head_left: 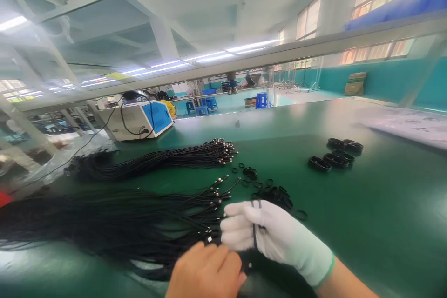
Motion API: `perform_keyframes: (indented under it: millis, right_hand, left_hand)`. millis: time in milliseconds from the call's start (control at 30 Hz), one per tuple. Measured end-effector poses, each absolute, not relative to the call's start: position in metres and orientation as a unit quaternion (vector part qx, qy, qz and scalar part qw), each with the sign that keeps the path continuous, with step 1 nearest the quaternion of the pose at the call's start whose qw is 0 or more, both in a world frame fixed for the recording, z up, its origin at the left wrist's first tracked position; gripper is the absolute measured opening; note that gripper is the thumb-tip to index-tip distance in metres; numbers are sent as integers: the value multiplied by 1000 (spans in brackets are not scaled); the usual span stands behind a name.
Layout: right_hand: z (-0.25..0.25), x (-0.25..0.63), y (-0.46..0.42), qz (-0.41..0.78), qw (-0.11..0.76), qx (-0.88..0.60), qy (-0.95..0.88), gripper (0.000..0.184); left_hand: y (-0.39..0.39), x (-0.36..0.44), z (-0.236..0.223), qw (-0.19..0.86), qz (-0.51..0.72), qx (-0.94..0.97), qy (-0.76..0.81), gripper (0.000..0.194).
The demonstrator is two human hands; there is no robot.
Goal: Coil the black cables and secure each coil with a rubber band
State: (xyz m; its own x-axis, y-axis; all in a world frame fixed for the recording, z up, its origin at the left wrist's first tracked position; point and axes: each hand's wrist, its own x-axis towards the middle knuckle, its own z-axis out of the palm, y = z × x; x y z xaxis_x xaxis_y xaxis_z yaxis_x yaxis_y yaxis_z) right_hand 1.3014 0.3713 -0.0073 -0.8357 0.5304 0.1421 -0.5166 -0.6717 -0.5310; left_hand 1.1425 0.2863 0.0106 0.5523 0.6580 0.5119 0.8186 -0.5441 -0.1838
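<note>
My left hand (207,270), bare and slightly blurred, is closed at the bottom centre. A small pale tip shows by its thumb, seemingly the end of a black cable, mostly hidden. My right hand (275,233) wears a white glove with a green cuff. Its fingers are bent together and the thumb presses toward the index finger. A thin black band (254,230) loops round these fingers. Left of both hands spreads a bundle of black cables (115,214), with light metal plugs at its right end. Small black bands (275,195) lie heaped just beyond my right hand.
A second bundle of black cables (164,158) lies farther back on the green tabletop (377,205). Several black coils (337,159) sit to the right. At the back left stands a white and blue machine (139,118). Clear plastic sheeting (412,125) lies at the right edge.
</note>
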Motion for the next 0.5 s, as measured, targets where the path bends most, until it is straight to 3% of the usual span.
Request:
perform_keyframes:
  millis: [133,233,300,400,500]
  right_hand:
    - [-18,1286,350,938,154,27,-310,42]
    - [-22,1280,344,953,130,55,-268,37]
    - [-21,1280,345,953,158,67,-248,38]
    - [-10,1287,353,937,251,76,-230,42]
    - [1,1294,365,920,320,82,-213,31]
  left_hand:
    - [313,1134,70,-1,-164,-877,-452,9]
    - [336,1123,65,-193,-210,-832,-475,8]
    - [344,1116,44,-256,-244,-796,-491,10]
    - [343,1107,10,-215,-245,-770,-549,24]
    - [326,1105,-13,-99,-194,-765,-605,28]
